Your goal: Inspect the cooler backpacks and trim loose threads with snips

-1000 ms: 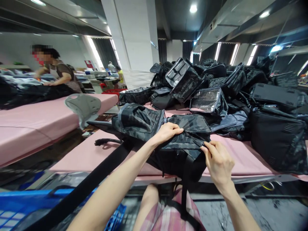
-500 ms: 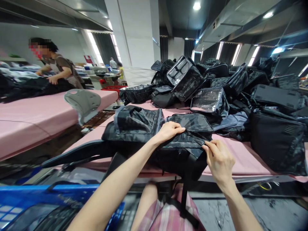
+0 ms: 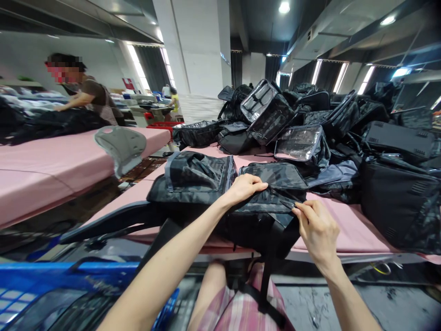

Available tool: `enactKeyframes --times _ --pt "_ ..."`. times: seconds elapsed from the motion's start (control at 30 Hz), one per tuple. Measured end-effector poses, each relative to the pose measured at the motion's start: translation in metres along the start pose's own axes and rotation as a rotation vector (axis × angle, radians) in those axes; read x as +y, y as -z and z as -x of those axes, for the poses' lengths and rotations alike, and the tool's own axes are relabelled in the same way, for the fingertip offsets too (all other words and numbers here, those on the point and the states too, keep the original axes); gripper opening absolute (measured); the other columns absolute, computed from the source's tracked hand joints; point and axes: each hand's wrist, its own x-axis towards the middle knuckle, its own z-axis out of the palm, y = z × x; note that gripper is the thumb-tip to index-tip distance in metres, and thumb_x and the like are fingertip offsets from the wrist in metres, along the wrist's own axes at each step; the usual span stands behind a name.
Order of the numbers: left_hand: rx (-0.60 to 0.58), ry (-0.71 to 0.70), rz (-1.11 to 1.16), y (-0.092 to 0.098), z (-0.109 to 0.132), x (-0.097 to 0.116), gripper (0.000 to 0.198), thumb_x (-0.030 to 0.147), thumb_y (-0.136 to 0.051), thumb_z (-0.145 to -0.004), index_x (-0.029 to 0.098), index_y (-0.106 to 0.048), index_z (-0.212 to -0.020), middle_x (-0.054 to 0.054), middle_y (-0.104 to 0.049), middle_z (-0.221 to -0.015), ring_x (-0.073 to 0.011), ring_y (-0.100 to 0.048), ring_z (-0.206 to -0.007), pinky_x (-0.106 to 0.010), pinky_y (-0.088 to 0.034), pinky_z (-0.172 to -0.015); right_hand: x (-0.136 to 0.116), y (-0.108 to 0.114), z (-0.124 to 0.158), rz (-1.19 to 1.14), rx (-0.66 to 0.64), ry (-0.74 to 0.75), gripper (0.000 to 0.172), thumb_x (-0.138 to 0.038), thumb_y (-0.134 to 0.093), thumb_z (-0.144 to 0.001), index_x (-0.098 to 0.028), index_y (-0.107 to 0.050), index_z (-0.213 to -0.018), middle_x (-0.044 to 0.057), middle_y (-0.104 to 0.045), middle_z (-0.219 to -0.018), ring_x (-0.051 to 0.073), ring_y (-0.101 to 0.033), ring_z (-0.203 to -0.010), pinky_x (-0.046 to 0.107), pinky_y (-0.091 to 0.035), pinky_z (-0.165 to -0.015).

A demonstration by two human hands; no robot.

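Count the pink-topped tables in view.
2: the near table, under the handled camouflage bag, and the left table, partly behind the grey chair back. Others may be hidden behind the piled bags.

Both hands (image 3: 246, 186) (image 3: 319, 227) on a camouflage bag (image 3: 284, 177)

Backpack (image 3: 196, 172) lies along near edge of table (image 3: 347, 225), in front of the person; strap (image 3: 266, 271) hangs off the edge over the lap. Left hand (image 3: 246, 186) on its middle, right hand (image 3: 319, 225) at its right end. Backpack pile (image 3: 268, 110) behind, same table, spreading right. Crate (image 3: 34, 272) lower left, below table level. Chair (image 3: 120, 147) between this table and second table (image 3: 69, 158) at left; co-worker (image 3: 91, 99) beyond that one. Pillar (image 3: 195, 59) behind, left of pile.
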Motion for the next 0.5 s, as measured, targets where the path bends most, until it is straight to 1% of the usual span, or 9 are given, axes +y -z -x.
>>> enactKeyframes --times 0.07,0.27,0.33,0.4,0.5 --pt "-0.003 -0.009 0.003 0.000 0.000 0.000 0.040 0.049 -0.049 -0.074 0.015 -0.053 -0.053 0.005 -0.038 -0.050 -0.0092 -0.034 -0.052 -0.022 -0.024 -0.050 0.001 0.001 0.000 -0.025 -0.005 -0.017 0.013 -0.026 -0.053 -0.086 -0.018 -0.064 -0.086 0.003 -0.061 -0.078 0.013 -0.057 -0.067 0.023 -0.038 -0.057" --pt "0.004 -0.011 0.003 0.000 -0.001 -0.002 0.040 0.049 -0.049 -0.074 0.015 -0.054 -0.054 0.004 -0.039 -0.051 -0.0091 -0.035 -0.052 -0.022 -0.023 -0.050 0.001 0.001 0.001 0.007 0.001 0.000 0.015 -0.027 -0.054 -0.085 -0.018 -0.064 -0.092 0.004 -0.063 -0.083 0.014 -0.058 -0.072 0.024 -0.038 -0.059" --pt "-0.003 -0.007 0.002 0.000 -0.001 -0.002 0.040 0.049 -0.049 -0.074 0.015 -0.056 -0.055 0.004 -0.040 -0.052 -0.0093 -0.035 -0.053 -0.022 -0.024 -0.050 -0.002 0.001 -0.001 -0.026 -0.020 -0.014 0.015 -0.027 -0.053 -0.086 -0.019 -0.064 -0.088 0.004 -0.062 -0.080 0.014 -0.058 -0.070 0.024 -0.038 -0.057" --pt "-0.013 -0.003 -0.003 0.000 -0.001 -0.002 0.039 0.050 -0.048 -0.074 0.015 -0.058 -0.057 0.004 -0.041 -0.052 -0.0095 -0.036 -0.053 -0.022 -0.025 -0.051 -0.005 0.001 -0.004 -0.109 -0.058 -0.035 0.016 -0.028 -0.051 -0.087 -0.019 -0.064 -0.084 0.003 -0.061 -0.078 0.013 -0.057 -0.067 0.024 -0.038 -0.057" --pt "-0.011 -0.007 -0.012 0.001 -0.001 -0.001 0.040 0.050 -0.048 -0.074 0.015 -0.058 -0.057 0.005 -0.041 -0.051 -0.0096 -0.036 -0.053 -0.023 -0.025 -0.052 -0.011 0.000 -0.008 -0.141 -0.087 -0.022 0.017 -0.029 -0.050 -0.088 -0.019 -0.064 -0.085 0.003 -0.062 -0.079 0.013 -0.057 -0.067 0.024 -0.038 -0.057"
